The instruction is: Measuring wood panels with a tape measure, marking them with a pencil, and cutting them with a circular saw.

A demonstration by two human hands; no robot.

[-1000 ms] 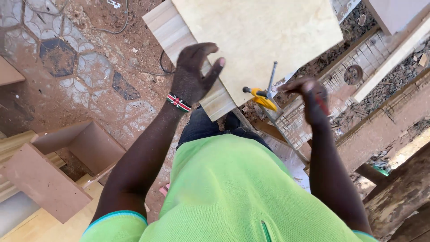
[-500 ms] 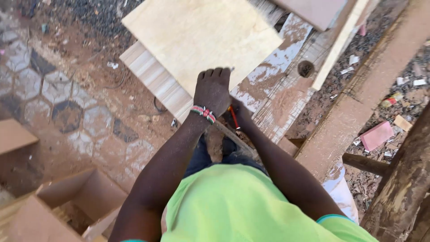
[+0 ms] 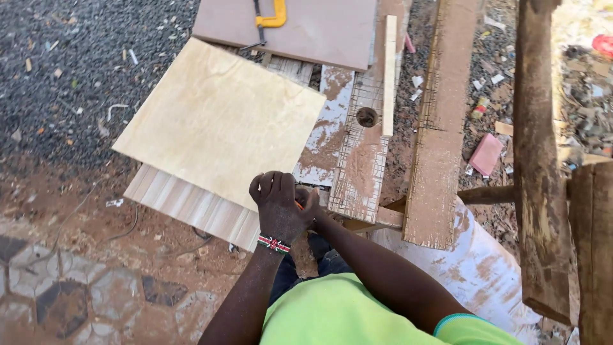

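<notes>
My left hand [image 3: 278, 206], with a beaded band at the wrist, is curled shut at the near edge of a pale plywood sheet [image 3: 220, 118]. A sliver of a small orange-red item [image 3: 298, 206] shows between its fingers and my right hand [image 3: 314, 211]. The right hand is pressed against the left and mostly hidden behind it. The pale sheet lies on a striped laminate board [image 3: 185, 201], both resting on a rough wooden workbench [image 3: 361, 166].
A brown board [image 3: 319, 32] with a yellow clamp [image 3: 273, 16] lies at the far end. A white strip [image 3: 389, 70] and a hole [image 3: 366, 117] mark the bench planks. A thick post [image 3: 536, 160] stands right, a pink block [image 3: 486, 153] lies on the littered ground, and gravel and hexagonal paving lie left.
My view has tilted up toward the bench. My right hand left the yellow-handled tool and came in to meet the left hand, which slid back to the sheet's near edge.
</notes>
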